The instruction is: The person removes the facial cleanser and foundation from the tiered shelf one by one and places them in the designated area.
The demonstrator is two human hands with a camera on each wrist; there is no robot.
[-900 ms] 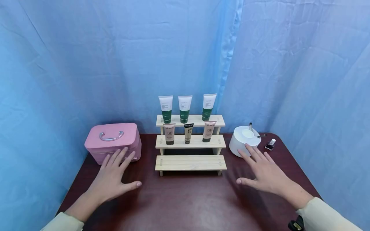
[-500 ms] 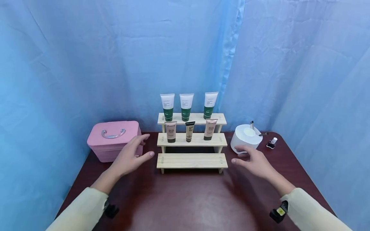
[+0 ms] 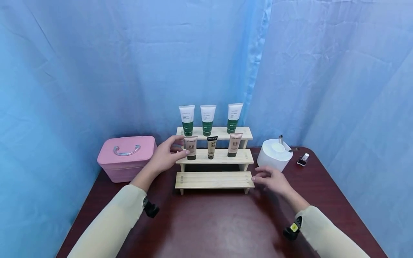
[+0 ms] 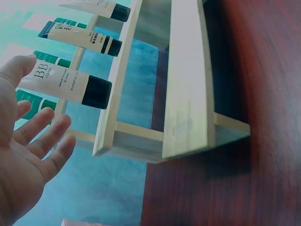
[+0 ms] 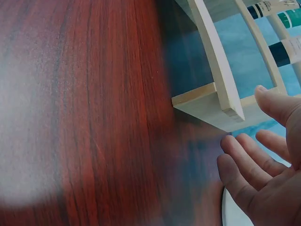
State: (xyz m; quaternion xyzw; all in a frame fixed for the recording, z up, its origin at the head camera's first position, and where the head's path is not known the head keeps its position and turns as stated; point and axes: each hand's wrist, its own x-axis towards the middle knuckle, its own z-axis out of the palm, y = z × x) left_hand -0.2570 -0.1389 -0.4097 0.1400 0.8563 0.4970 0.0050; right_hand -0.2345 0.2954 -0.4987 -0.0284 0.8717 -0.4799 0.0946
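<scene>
My left hand (image 3: pixel 166 154) is at the left end of the wooden three-step display stand (image 3: pixel 214 180). Its thumb and fingers are spread about the left pink BB cream tube (image 3: pixel 191 147), which stands upright on the middle step. In the left wrist view the thumb overlaps the top of this BB cream tube (image 4: pixel 56 81) and the other fingers are loosely bent, apart from it; whether the thumb touches is unclear. My right hand (image 3: pixel 271 180) hovers by the right end of the lowest step, holding nothing. A small black-capped tube (image 3: pixel 211 147) and another BB cream tube (image 3: pixel 234 145) share the middle step.
Three white-and-green tubes (image 3: pixel 207 120) stand on the top step. At the left is a pink case (image 3: pixel 126 157) with a metal handle. A white round container (image 3: pixel 271 157) with brushes (image 3: pixel 281 139) and a nail polish bottle (image 3: pixel 303 159) are at the right.
My left hand has moved right and forward from the pink case to the left BB cream tube. My right hand has shifted left toward the lowest step, its fingers less spread.
</scene>
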